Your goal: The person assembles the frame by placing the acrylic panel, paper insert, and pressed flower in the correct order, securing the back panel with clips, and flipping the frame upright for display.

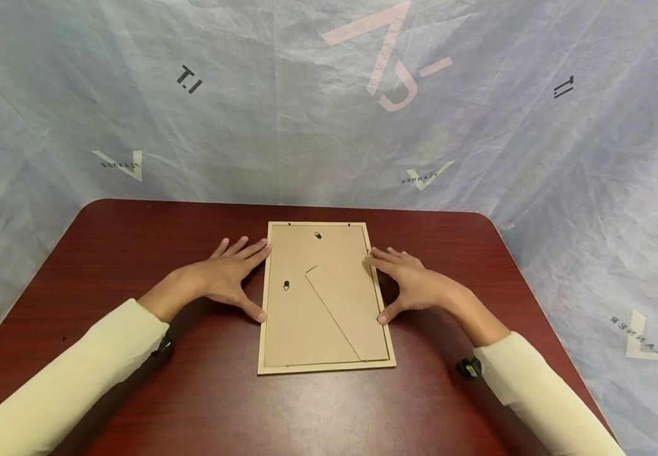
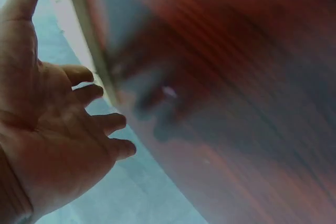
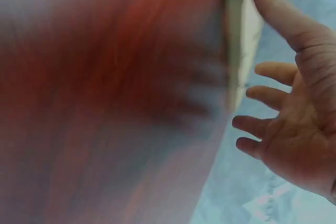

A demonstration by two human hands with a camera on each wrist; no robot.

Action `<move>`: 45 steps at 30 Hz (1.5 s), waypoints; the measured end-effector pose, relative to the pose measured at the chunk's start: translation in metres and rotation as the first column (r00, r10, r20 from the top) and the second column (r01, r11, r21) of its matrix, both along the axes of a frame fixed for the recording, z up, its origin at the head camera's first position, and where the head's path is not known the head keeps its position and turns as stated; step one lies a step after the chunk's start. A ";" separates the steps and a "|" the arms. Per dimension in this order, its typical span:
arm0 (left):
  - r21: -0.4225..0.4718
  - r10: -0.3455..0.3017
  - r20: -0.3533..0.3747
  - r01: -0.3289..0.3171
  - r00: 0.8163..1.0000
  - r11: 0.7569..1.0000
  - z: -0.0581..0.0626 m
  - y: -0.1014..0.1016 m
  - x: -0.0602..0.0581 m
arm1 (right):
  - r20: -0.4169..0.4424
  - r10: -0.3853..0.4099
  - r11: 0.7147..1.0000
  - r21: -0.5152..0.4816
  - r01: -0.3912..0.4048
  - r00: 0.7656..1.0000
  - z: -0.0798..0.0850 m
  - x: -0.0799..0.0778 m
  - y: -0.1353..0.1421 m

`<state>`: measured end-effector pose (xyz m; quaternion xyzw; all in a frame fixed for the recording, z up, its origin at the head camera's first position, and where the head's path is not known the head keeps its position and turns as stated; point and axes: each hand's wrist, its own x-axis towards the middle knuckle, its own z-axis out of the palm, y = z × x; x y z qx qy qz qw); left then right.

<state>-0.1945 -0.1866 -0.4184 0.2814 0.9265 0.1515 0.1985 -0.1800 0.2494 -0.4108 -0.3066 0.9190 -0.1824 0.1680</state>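
A picture frame [image 1: 329, 329] lies back side up on the table, its pale wooden border around a tan backing board. Two small metal hangers and the slanted outline of a stand flap show on the board. At the frame's left edge my left hand [image 1: 228, 275] spreads its fingers, with thumb tip and index fingertip right at the border. On the opposite edge my right hand [image 1: 417, 282] mirrors it, index finger over the border and thumb lower down. Both wrist views show the palms, left hand [image 2: 58, 124] and right hand [image 3: 299, 124], with fingers apart beside the frame's side.
The dark red wooden table [image 1: 203, 392] has rounded far corners and a glossy surface that mirrors the hands. Grey printed sheeting [image 1: 283, 126] hangs behind it and along both sides. Dark wrist devices, one of them a camera [image 1: 468, 368], sit under the sleeves.
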 end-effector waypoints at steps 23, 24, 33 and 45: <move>-0.067 -0.383 -0.051 0.380 0.922 0.923 0.007 0.109 0.078 | -0.162 0.125 0.992 0.023 -0.123 0.979 -0.005 0.105 -0.023; -0.074 -0.384 -0.053 0.379 0.922 0.922 0.007 0.109 0.079 | -0.157 0.122 0.993 0.030 -0.118 0.980 -0.005 0.106 -0.024; -0.101 -0.363 0.001 0.361 0.932 0.927 0.008 0.116 0.079 | -0.205 0.048 0.995 0.093 -0.029 0.978 -0.008 0.111 -0.033; -0.139 -0.349 0.028 0.349 0.937 0.927 0.014 0.121 0.078 | -0.257 0.028 0.995 0.096 -0.003 0.966 -0.011 0.109 -0.038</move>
